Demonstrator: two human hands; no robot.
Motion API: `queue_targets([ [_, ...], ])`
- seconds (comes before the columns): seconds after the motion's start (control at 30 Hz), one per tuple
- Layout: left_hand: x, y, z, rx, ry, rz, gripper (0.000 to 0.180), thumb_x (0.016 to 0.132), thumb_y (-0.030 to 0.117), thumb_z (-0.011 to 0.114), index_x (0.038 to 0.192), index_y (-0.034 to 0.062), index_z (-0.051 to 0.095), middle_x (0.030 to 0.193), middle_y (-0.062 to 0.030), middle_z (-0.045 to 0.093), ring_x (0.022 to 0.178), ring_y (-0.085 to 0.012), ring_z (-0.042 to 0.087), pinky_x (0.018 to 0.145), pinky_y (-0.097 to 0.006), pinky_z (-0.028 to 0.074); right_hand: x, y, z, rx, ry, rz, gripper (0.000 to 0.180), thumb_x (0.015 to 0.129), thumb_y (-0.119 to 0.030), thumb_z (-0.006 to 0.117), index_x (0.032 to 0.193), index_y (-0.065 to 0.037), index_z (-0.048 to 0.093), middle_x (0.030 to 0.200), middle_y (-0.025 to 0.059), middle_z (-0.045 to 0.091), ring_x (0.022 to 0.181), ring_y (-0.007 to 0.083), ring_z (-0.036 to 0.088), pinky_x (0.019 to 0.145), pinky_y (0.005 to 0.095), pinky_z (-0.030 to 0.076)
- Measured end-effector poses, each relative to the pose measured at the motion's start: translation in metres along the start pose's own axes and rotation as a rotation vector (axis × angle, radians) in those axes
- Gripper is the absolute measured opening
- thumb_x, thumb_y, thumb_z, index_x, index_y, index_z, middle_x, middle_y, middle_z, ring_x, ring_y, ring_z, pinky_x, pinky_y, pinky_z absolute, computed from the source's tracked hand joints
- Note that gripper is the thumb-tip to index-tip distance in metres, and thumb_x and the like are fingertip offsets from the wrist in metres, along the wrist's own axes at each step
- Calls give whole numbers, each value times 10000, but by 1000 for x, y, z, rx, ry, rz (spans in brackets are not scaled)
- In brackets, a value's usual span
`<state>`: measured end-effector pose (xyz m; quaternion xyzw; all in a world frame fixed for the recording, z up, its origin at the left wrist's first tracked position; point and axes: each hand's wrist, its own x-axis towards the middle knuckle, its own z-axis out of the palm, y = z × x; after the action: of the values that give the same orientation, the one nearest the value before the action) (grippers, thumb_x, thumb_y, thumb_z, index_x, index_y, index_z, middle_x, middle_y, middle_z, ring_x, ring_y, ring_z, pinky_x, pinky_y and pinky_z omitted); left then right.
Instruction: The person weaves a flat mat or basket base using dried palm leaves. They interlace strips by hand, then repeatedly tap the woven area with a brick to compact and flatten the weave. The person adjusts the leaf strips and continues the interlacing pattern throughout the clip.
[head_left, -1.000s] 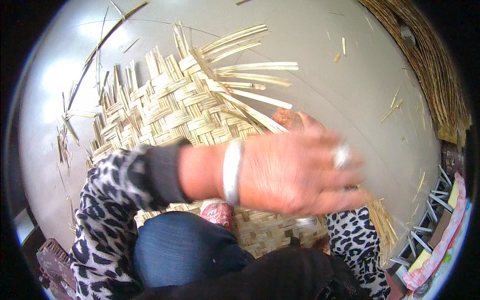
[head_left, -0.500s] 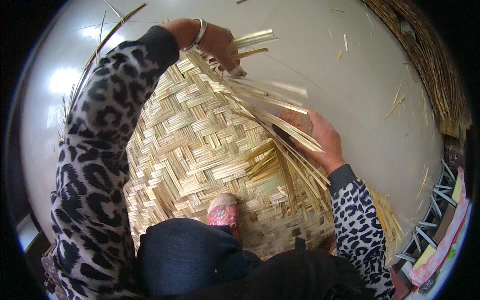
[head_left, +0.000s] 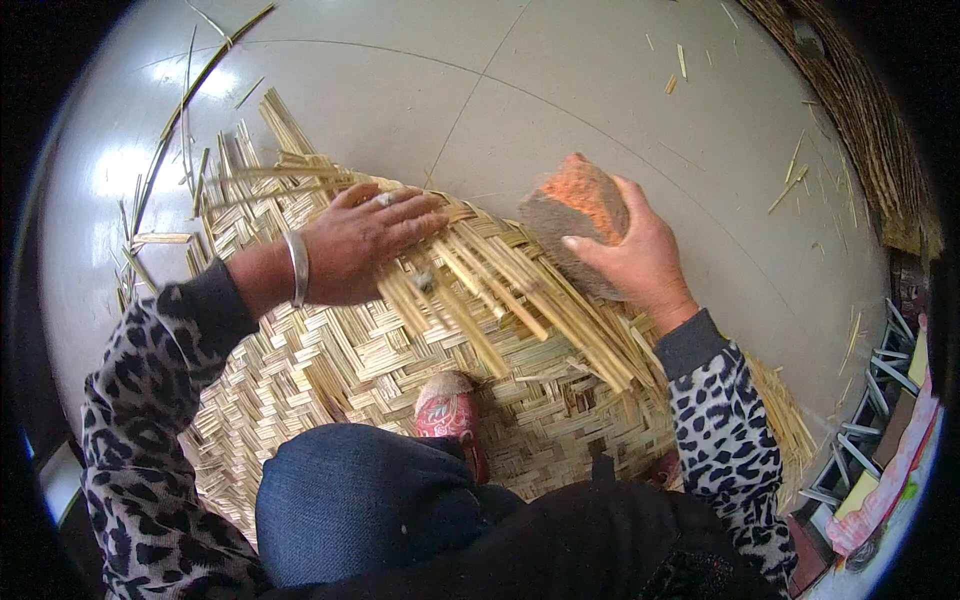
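A woven mat of split, straw-coloured strips [head_left: 330, 375] spreads over the floor in front of me, its loose strip ends [head_left: 540, 305] folded inward along the far right edge. My left hand [head_left: 365, 243] lies flat on these folded ends, fingers stretched out and thumb hidden. In my right hand [head_left: 645, 255] is a broken piece of brick [head_left: 580, 215], rough and orange on one side, grey-brown on the other. It is raised beside the mat's edge, thumb on its near face; its underside is hidden.
My red patterned shoe [head_left: 447, 415] stands on the mat. Bundled brown stalks [head_left: 850, 110] lie at the far right, near a metal rack [head_left: 870, 390]. Scattered strip scraps [head_left: 790, 188] and a long dark strip [head_left: 190, 95] lie on the grey floor [head_left: 400, 90].
My left hand has come down and nearer from the far edge, bringing upright strips flat over the mat. My right hand has turned the brick piece upward, away from the strips.
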<state>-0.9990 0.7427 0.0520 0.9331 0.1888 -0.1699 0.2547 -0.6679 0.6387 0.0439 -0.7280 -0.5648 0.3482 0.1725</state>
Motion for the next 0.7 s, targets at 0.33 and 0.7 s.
queue_targets([
  [0.33,-16,-10,54,147,-60,-28,868,851,239,659,1634,166,291,1727,-91,209,1610,-253,136,1305,-529,52,-15,-43,20,-413,-80,-247,786,758,-275,871,1389,-58,457,1078,144,618,1007,342,613,890,462,517],
  [0.7,-14,-24,74,139,28,28,893,855,200,633,1654,175,235,1730,-65,210,1605,-230,158,1313,-500,66,1,-63,-16,-149,82,-232,760,751,-281,898,1371,-79,508,1094,173,678,1009,338,686,855,456,573],
])
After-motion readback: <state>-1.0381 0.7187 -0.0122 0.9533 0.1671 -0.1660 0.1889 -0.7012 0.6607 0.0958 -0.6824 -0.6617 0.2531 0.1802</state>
